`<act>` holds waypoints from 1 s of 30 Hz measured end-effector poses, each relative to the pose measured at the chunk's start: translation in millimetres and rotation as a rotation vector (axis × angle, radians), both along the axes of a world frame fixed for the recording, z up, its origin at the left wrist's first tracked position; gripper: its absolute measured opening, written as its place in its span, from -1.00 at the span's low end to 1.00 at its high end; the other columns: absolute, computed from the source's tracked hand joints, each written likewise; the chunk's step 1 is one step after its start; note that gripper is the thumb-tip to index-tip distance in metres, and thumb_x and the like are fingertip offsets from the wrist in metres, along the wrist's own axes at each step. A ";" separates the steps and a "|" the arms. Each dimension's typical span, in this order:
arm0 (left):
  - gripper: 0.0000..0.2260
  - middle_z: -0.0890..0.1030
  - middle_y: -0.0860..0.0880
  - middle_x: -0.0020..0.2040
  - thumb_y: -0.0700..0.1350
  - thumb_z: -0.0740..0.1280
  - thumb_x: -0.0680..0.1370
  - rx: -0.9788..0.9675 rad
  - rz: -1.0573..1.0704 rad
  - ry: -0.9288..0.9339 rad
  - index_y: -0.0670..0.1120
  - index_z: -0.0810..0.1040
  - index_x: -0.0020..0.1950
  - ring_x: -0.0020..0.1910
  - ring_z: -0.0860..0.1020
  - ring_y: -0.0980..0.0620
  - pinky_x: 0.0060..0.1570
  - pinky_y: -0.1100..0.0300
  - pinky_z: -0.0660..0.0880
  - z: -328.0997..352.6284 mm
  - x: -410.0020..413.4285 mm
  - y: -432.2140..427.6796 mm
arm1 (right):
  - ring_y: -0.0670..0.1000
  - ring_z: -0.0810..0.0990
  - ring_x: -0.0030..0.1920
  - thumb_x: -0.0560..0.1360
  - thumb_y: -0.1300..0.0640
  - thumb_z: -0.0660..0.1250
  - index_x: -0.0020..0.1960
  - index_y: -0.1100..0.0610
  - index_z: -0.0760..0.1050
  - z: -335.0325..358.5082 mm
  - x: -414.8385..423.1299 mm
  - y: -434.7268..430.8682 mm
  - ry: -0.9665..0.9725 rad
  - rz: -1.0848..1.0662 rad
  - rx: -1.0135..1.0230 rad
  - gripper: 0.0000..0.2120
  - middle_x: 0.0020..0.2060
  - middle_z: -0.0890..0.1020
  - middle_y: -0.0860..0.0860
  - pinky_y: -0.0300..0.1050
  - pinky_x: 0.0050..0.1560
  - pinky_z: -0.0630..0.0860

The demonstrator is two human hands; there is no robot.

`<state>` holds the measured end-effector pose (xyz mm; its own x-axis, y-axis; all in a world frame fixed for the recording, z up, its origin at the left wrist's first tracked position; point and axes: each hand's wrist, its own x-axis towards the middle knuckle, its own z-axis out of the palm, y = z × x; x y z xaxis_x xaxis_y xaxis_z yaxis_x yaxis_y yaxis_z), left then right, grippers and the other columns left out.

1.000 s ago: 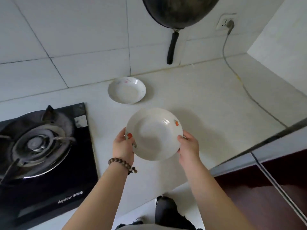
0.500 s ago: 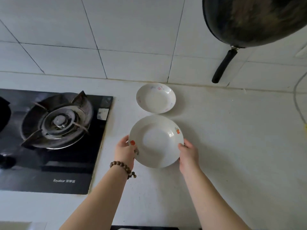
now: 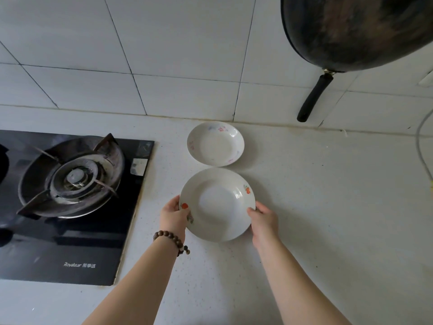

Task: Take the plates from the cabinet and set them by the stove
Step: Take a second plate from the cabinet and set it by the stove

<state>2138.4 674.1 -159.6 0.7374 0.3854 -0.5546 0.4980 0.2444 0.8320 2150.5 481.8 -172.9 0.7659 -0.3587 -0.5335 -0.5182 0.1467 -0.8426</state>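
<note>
The person holds a white plate (image 3: 216, 205) between both hands, the left hand (image 3: 174, 215) curled round its left rim and the right hand (image 3: 263, 220) gripping its right rim. It sits low over the counter (image 3: 328, 207), right of the stove (image 3: 70, 195) and just in front of a second plate (image 3: 215, 143).

Kitchen corner, seen from above. Back wall (image 3: 178, 43): large white glazed tiles, thin dark grout lines, some running aslant in the wide lens. Counter (image 3: 328, 207): pale stone-look top, finely speckled, matt. Joint (image 3: 257, 124) where wall meets counter: yellowish, a little grimy. Upper right: dark wok (image 3: 351, 31) hangs against the tiles, underside mottled brown and black, cut off by the frame edge. Its black handle (image 3: 315, 97) points down and left, ending above the counter. Far right edge: grey cable (image 3: 421, 146) curves down the wall onto the counter. Light soft and even, shadows faint.
</note>
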 end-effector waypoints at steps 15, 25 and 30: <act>-0.68 0.58 -0.11 0.22 -0.23 0.26 0.59 -0.058 0.127 -0.030 -0.13 0.45 0.36 0.17 0.57 -0.05 0.25 0.03 0.49 10.5 7.1 20.5 | 0.00 0.58 0.17 0.52 0.22 0.30 0.30 0.20 0.49 19.3 13.0 2.0 -0.116 0.026 -0.311 -0.65 0.18 0.60 0.03 -0.12 0.24 0.45; -0.81 0.67 -0.04 0.05 -0.09 0.19 0.63 0.070 0.331 -0.204 0.00 0.60 0.10 0.06 0.63 0.05 0.06 0.14 0.55 41.0 -38.8 83.6 | -0.07 0.66 0.03 0.58 0.15 0.25 0.03 0.04 0.60 47.2 14.6 96.6 -0.365 0.436 0.001 -0.84 -0.11 0.69 -0.10 -0.16 0.13 0.54; -0.81 0.68 -0.01 0.01 -0.07 0.18 0.64 0.133 0.535 -0.233 0.04 0.60 0.03 0.04 0.63 0.06 -0.01 0.19 0.53 48.9 -91.0 127.4 | -0.01 0.65 0.03 0.58 0.18 0.18 -0.04 0.00 0.60 53.3 -5.2 167.0 -0.351 0.668 0.123 -0.77 -0.07 0.67 -0.02 -0.15 0.00 0.55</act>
